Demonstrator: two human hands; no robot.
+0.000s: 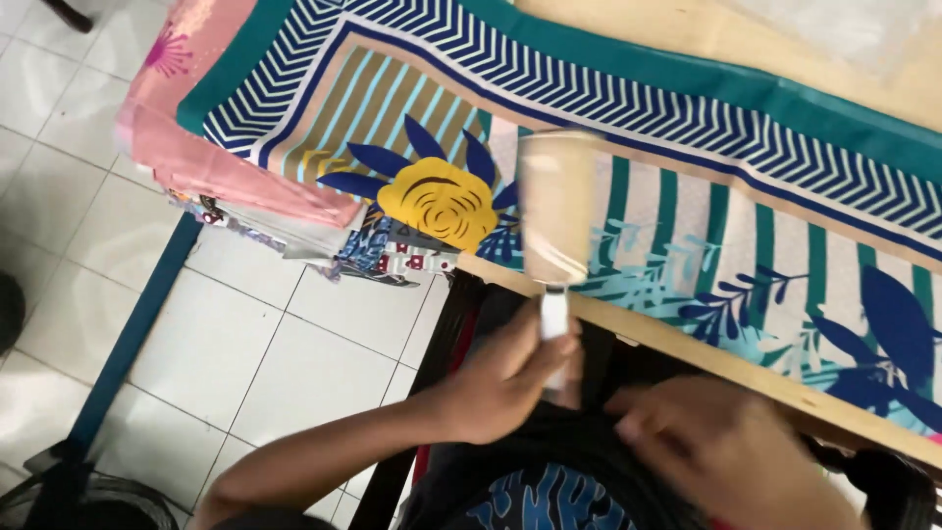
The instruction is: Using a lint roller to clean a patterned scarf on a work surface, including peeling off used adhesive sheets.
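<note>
Nearest, dark cloth (549,442) is pressed flat on the lap by the right hand (716,447), fingers loosely spread, holding nothing. The left hand (505,383) is closed around a white handle (554,319), so the blurred roller (557,206) reaches the patterned fabric (687,147) spread on the table (677,344).

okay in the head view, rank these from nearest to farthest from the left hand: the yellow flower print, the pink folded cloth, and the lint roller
1. Lint roller, held in the left hand.
2. Yellow flower print, up and left on the patterned cloth.
3. Pink folded cloth, far left at the table's edge.
</note>
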